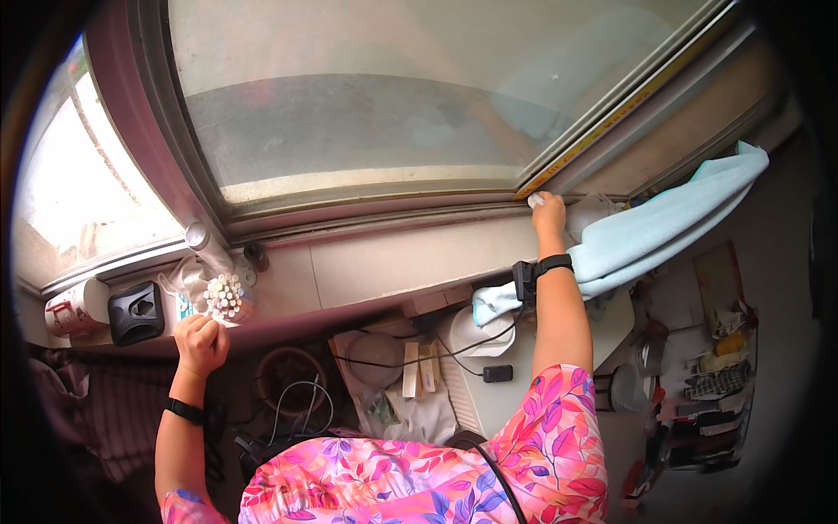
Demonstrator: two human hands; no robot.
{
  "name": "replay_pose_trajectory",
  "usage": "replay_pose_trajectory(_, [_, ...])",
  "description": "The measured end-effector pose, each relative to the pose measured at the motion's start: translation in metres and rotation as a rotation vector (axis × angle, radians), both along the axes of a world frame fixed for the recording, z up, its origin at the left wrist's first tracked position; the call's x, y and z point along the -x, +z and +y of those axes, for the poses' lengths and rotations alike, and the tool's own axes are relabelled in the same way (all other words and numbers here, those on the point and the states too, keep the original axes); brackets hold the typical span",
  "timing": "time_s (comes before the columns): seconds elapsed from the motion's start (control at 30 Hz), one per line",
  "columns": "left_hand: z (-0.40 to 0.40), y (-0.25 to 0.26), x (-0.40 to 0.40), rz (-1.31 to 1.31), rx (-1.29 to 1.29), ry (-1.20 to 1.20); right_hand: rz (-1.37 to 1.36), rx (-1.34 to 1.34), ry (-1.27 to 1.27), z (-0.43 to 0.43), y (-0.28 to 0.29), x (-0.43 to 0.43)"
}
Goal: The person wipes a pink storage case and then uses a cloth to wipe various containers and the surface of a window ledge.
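My right hand point(550, 215) grips a small crumpled white tissue or cloth point(536, 199) at the bottom corner of the sliding window's frame point(524, 194). The tissue is at the lower end of a yellow strip point(582, 154) bearing red writing. My left hand point(201, 344) is curled into a fist at the front edge of the window sill point(366, 262). Just beyond it, a bundle of white-capped markers point(226, 295) stands next to a blue-and-white packet point(186, 305). A long light-blue towel point(668, 223) passes behind my right forearm.
On the sill's left are a patterned cup point(77, 308), a black plastic box point(136, 313) and a clear cylinder point(208, 247). Below the sill, a black cable with an adapter point(497, 373) crosses a white surface near a white tub point(481, 333). A round brush point(627, 388) lies lower right.
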State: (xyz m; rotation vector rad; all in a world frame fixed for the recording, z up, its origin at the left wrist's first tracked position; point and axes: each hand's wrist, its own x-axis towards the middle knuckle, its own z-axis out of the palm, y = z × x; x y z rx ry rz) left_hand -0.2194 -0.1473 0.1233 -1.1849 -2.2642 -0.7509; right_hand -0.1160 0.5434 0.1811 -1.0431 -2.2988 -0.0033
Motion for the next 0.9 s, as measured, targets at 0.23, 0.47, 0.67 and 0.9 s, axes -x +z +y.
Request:
replay_pose_trajectory(0.23, [-0.003,-0.006,0.000,0.027,-0.003,-0.019,-0.234,-0.180,-0.050,0.001,-0.011,0.010])
replay_pose_trajectory(0.47, [-0.001,-0.009,0.001,0.026,-0.012,-0.020,-0.189,-0.266,0.235,-0.022,-0.036,0.011])
replay_pose_trajectory(0.67, [0.000,-0.005,0.000,-0.008,-0.002,-0.013,0.003,-0.011,0.402,-0.047,-0.031,0.015])
replay_pose_trajectory(0.9, [0.003,-0.004,0.001,0.015,-0.031,-0.004,0.106,0.077,0.470,-0.106,-0.032,0.026])
